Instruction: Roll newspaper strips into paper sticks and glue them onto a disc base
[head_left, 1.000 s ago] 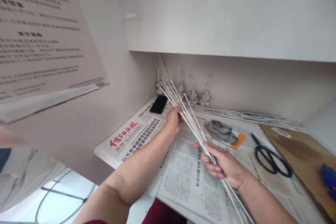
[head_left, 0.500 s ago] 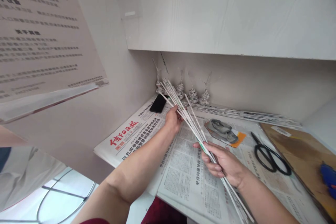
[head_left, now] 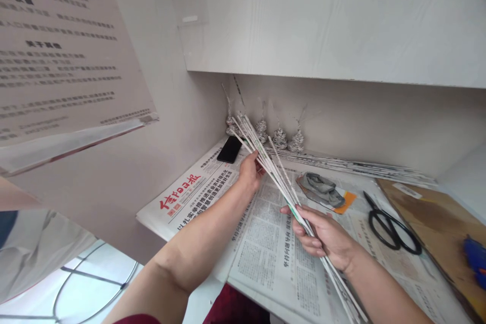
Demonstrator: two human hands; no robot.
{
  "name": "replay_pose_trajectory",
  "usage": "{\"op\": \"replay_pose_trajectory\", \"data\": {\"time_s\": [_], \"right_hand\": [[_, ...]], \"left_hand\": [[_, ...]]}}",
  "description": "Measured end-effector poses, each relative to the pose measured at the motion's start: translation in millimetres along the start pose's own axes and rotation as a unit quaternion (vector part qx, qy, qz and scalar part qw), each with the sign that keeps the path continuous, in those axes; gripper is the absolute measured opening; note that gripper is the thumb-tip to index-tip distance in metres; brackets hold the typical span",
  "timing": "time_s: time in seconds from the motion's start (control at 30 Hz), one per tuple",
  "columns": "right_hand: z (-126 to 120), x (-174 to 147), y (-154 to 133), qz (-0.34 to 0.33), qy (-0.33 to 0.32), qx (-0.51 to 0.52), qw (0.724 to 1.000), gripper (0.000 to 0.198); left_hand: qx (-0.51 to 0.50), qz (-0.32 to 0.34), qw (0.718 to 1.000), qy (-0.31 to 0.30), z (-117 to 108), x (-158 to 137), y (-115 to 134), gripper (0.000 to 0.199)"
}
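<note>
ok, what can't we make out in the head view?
All in the head view:
Rolled-paper sticks: count unclear; they overlap, partly covered by right hand.
Left hand: some fingers hidden behind the sticks.
Blue object: cut off by picture's right edge; identity unclear.
Notice: small print blurred; picture's left edge crops it.

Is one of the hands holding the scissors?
No, the scissors lie on the newspaper; the left hand and right hand hold thin sticks.

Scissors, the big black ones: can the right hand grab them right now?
Probably not just yet: the right hand is gripping paper sticks. The scissors lie to its right on the newspaper with nothing on top, so the way itself looks free.
</note>
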State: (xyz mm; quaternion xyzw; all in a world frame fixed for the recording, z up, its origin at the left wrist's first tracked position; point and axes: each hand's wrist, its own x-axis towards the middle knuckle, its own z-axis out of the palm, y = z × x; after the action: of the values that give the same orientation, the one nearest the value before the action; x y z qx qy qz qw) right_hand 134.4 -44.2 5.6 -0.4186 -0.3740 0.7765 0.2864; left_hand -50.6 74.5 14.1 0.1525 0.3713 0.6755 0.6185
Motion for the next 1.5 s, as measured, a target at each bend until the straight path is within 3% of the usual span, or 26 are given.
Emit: {"op": "replay_pose_trajectory", "data": {"time_s": [0.47, 0.8, 1.1, 1.5], "right_hand": [[0.5, 0.1, 1.5, -0.007, 0.008, -0.018, 1.0, 0.029], [-0.5, 2.6, 3.3, -0.022, 0.029, -0.026, 0.999, 0.029], [-1.9, 4.8, 5.6, -0.038, 0.034, -0.022, 0.998, 0.029], [7.3, 4.0, 3.8, -0.061, 0.087, -0.053, 0.993, 0.033]], "left_hand": [[0.009, 0.041, 0.999, -0.013, -1.3, 1.5, -0.6, 0.026], [0.015, 0.033, 0.999, 0.01, -2.0, 2.5, -0.8, 0.021], [0.024, 0.039, 0.999, -0.002, 0.0, 1.8, 0.9, 0.013], [0.037, 0.046, 0.998, -0.009, 4.2, -4.1, 5.1, 0.014]]}}
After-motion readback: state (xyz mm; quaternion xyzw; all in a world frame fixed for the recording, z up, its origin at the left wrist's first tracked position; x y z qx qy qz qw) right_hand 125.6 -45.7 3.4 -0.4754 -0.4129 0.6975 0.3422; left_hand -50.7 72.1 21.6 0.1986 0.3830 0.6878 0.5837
